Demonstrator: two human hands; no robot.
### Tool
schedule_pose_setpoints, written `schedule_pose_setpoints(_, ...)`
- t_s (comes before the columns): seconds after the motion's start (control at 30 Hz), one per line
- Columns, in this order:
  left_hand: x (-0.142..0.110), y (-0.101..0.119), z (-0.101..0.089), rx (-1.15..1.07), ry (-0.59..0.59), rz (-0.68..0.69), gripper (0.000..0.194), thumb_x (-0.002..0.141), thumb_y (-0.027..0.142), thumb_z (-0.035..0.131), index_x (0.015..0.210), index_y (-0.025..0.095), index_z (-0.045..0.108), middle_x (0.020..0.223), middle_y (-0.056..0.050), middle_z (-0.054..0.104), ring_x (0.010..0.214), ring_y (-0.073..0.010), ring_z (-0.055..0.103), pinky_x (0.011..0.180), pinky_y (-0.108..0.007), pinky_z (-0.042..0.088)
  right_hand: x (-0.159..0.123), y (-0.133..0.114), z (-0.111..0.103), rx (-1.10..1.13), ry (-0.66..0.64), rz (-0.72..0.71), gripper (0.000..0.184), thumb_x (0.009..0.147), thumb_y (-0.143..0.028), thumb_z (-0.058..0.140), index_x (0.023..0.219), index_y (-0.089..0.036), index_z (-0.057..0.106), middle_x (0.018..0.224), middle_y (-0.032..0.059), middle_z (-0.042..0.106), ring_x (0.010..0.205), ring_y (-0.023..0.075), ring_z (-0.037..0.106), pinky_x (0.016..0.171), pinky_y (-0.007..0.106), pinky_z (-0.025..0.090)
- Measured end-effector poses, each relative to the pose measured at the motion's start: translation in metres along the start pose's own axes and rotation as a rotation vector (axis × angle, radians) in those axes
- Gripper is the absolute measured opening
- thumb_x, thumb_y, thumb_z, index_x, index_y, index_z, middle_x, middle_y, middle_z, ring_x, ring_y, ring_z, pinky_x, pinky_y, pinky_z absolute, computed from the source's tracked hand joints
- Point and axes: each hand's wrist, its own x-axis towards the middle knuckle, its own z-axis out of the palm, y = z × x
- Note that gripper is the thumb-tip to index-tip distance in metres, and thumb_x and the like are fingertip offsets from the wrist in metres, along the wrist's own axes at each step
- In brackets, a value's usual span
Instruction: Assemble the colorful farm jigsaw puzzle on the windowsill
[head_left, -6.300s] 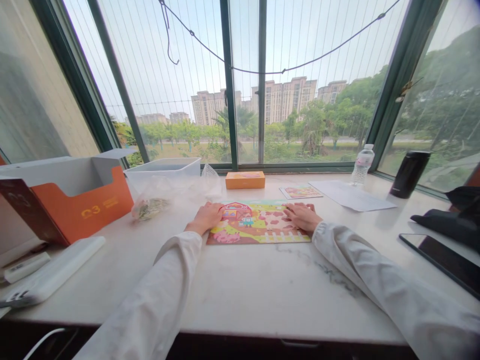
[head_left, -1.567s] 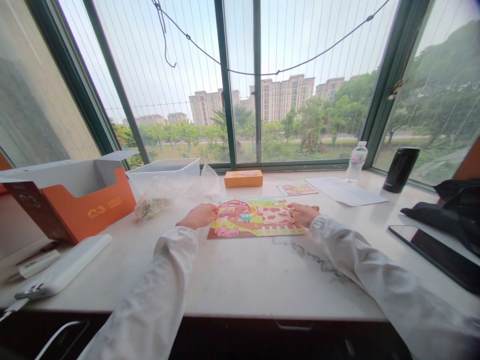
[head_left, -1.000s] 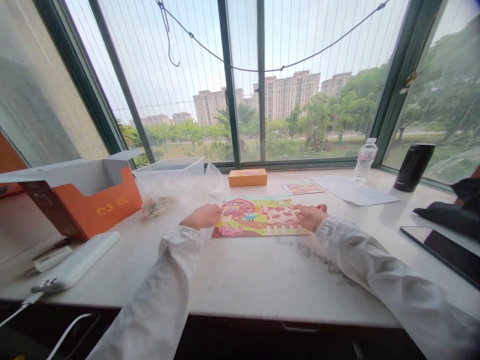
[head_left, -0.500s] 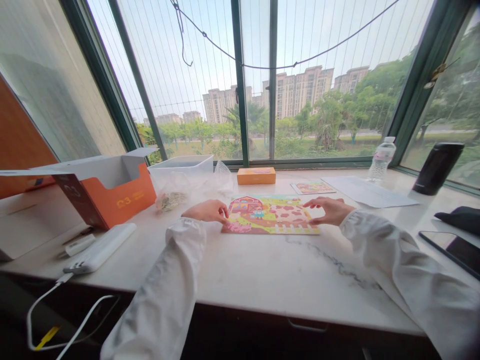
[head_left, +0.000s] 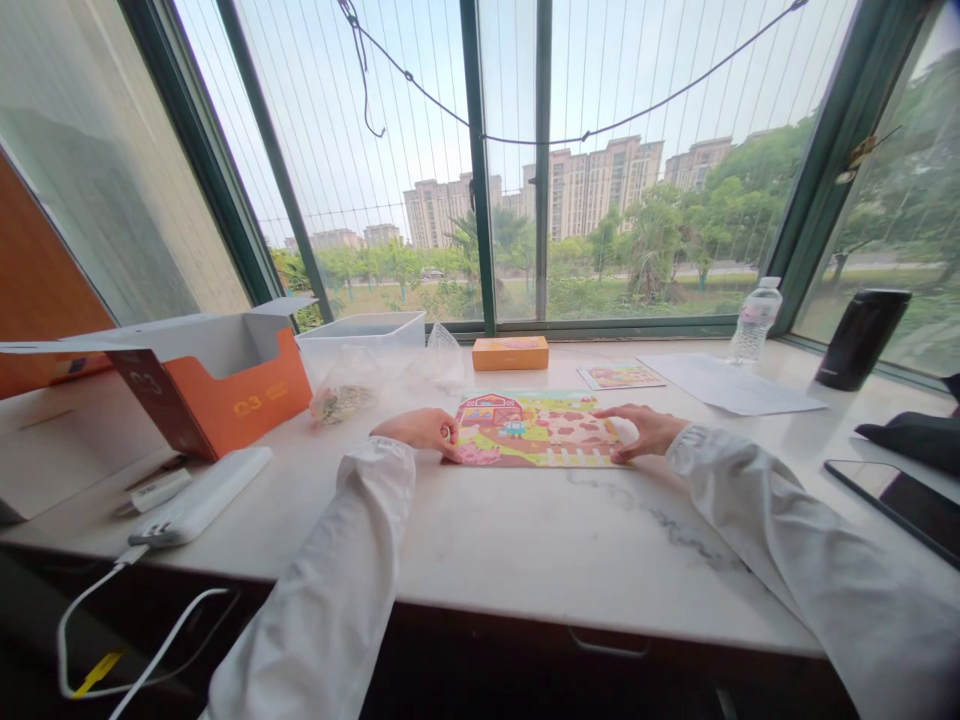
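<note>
A farm-scene picture puzzle board (head_left: 551, 430) with a red barn and pink spotted pattern lies flat on the white marble counter (head_left: 480, 540). My left hand (head_left: 416, 430) rests at the board's left edge, fingertips touching it near the barn corner. My right hand (head_left: 649, 432) sits at the right edge, fingers spread and touching the board. Both arms are in white sleeves. Just beyond the board are a small picture card (head_left: 621, 376) and a small orange box (head_left: 510, 353).
An open orange carton (head_left: 240, 385), a clear plastic tub (head_left: 360, 330) and a plastic bag (head_left: 341, 402) stand left. A white power bank (head_left: 199, 510) lies near the front. Rightwards are paper (head_left: 727, 385), a water bottle (head_left: 756, 320), a black flask (head_left: 862, 340) and a dark tablet (head_left: 892, 505).
My hands have moved apart, from on top of the board to its left and right edges. The view has also turned, shifting the scene slightly rightward.
</note>
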Motion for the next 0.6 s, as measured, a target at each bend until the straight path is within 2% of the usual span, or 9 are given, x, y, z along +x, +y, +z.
schedule_pose_setpoints(0.17, 0.001, -0.001, -0.003, 0.02, 0.009, 0.021, 0.042, 0.059, 0.056, 0.078, 0.081, 0.022, 0.07, 0.081, 0.002, 0.064, 0.073, -0.0154, 0.055, 0.061, -0.025, 0.033, -0.002, -0.003, -0.001, -0.02, 0.049, -0.023, 0.083, 0.058, -0.056, 0.084, 0.134, -0.037, 0.059, 0.137, 0.0088, 0.058, 0.129, 0.0371, 0.048, 0.103, 0.053, 0.039)
schedule_pose_setpoints(0.33, 0.001, 0.011, -0.004, -0.005, 0.13, 0.147, 0.04, 0.069, 0.056, 0.07, 0.088, 0.021, 0.069, 0.08, 0.0, 0.062, 0.076, -0.0162, 0.055, 0.064, -0.024, 0.035, -0.006, -0.022, -0.002, 0.012, 0.135, -0.145, 0.059, 0.074, -0.061, 0.072, 0.128, -0.036, 0.064, 0.134, 0.0069, 0.06, 0.127, 0.0342, 0.05, 0.104, 0.054, 0.036)
schedule_pose_setpoints(0.47, 0.003, 0.021, 0.003, -0.036, 0.072, 0.197, 0.032, 0.071, 0.051, 0.07, 0.078, 0.02, 0.064, 0.069, 0.002, 0.057, 0.066, -0.0136, 0.05, 0.058, -0.025, 0.031, -0.006, -0.042, 0.006, 0.022, 0.181, -0.156, 0.057, 0.07, -0.056, 0.078, 0.122, -0.034, 0.068, 0.128, 0.0073, 0.063, 0.122, 0.0335, 0.052, 0.103, 0.051, 0.037)
schedule_pose_setpoints(0.6, 0.006, 0.025, 0.011, -0.089, 0.021, 0.2, 0.037, 0.071, 0.055, 0.069, 0.07, 0.02, 0.057, 0.064, 0.003, 0.055, 0.063, -0.0132, 0.049, 0.056, -0.025, 0.029, -0.005, -0.049, 0.013, 0.059, 0.154, -0.127, 0.063, 0.065, -0.054, 0.082, 0.123, -0.033, 0.068, 0.126, 0.0083, 0.063, 0.12, 0.0333, 0.053, 0.104, 0.051, 0.035)
